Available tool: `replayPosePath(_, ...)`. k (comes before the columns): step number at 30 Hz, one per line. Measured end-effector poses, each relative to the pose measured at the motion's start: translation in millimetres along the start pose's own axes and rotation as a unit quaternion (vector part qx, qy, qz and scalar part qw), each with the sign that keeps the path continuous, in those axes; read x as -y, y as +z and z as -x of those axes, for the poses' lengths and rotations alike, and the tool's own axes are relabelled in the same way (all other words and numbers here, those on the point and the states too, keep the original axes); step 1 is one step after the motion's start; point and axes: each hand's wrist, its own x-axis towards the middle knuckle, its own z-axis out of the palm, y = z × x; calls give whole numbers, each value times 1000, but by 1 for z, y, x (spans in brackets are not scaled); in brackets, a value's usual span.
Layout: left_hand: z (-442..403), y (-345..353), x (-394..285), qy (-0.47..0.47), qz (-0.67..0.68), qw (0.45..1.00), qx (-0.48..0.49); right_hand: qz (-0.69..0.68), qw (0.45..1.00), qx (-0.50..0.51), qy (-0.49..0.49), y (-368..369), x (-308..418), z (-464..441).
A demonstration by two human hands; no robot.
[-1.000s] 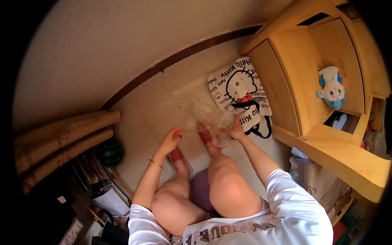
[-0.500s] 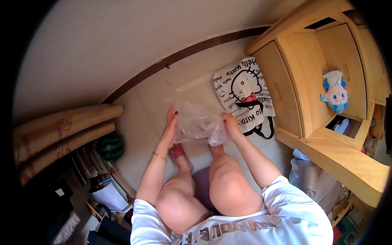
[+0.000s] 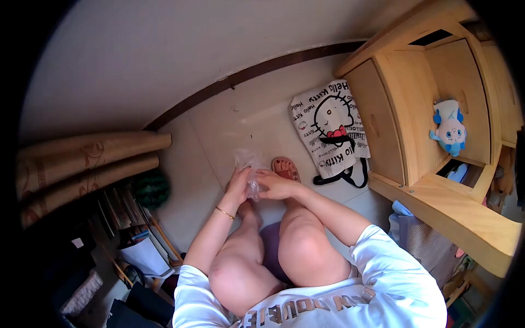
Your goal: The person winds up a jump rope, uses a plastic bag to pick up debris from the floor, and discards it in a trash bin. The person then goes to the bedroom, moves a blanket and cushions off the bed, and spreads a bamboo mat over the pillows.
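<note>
A clear, crumpled plastic bag [image 3: 253,185] is bunched between my two hands above the floor, in front of my knees. My left hand [image 3: 237,185] has its fingers closed on the left side of the bag, and a thin gold bracelet circles that wrist. From the right, my right hand [image 3: 274,185] presses in on the bag with bent fingers, close to the left fingertips. Part of the plastic sticks up above both hands.
On the floor lies a white Hello Kitty tote bag [image 3: 331,128] with black straps. A wooden cabinet [image 3: 377,120] holding a plush toy [image 3: 450,130] stands at the right. Brown rolls [image 3: 93,169], a watermelon-patterned ball [image 3: 151,189] and papers [image 3: 145,256] are at the left.
My hands, spread apart with the plastic bag stretched between them half a second ago, have come together. The bag is gathered into a smaller bunch, and my right hand has moved left.
</note>
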Motion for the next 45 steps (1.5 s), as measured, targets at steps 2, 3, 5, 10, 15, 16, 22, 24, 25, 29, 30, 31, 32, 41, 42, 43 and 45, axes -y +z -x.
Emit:
replayPosePath(2,3,-3,0,2,-17,999,-30,-74,997,-3,-32,-11,13,10)
replayPosePath(3,5,-4,-4,-2,-40,999,-37,-130,990,-19,-61,-15,15,14)
replayPosePath(5,5,-5,-6,24,-51,998,-38,-275,959,-47,-52,-21,12,19)
replayPosePath(10,-19,-30,-3,73,-73,995,-17,-488,843,-210,86,7,-68,24)
replayPosePath(15,-35,-53,-7,40,-4,997,-63,-170,929,-314,96,-27,-75,-7)
replayPosePath(16,-38,-56,-11,11,27,998,-59,-159,935,-299,105,-36,-82,-22)
replayPosePath(22,-56,-76,-18,-41,62,994,-76,132,939,-264,179,-60,-98,-109)
replayPosePath(24,-61,-77,-24,-25,10,995,-99,191,922,-276,192,-56,-97,-130)
replayPosePath(25,-64,-82,-21,-19,-17,993,-112,208,915,-278,204,-51,-92,-135)
replayPosePath(29,-111,-121,20,92,-68,989,-97,286,902,-262,189,-31,-121,-156)
replayPosePath(30,-107,-117,15,97,-76,989,-85,292,906,-265,153,-25,-133,-160)
replayPosePath(31,-103,-112,10,103,-83,989,-73,298,909,-268,117,-22,-144,-162)
replayPosePath(32,-99,-106,6,115,-92,984,-97,303,910,-271,80,-20,-155,-163)
replayPosePath(41,-72,-98,-13,80,-164,960,-212,137,931,-334,54,-86,-119,-193)
replayPosePath(42,-67,-97,-15,80,-172,958,-216,188,920,-342,26,-89,-114,-204)
replayPosePath(43,-65,-96,-16,82,-180,955,-220,239,906,-350,-5,-90,-111,-217)
replayPosePath(45,-62,-94,-17,71,-179,957,-217,331,888,-318,-32,-94,-110,-244)
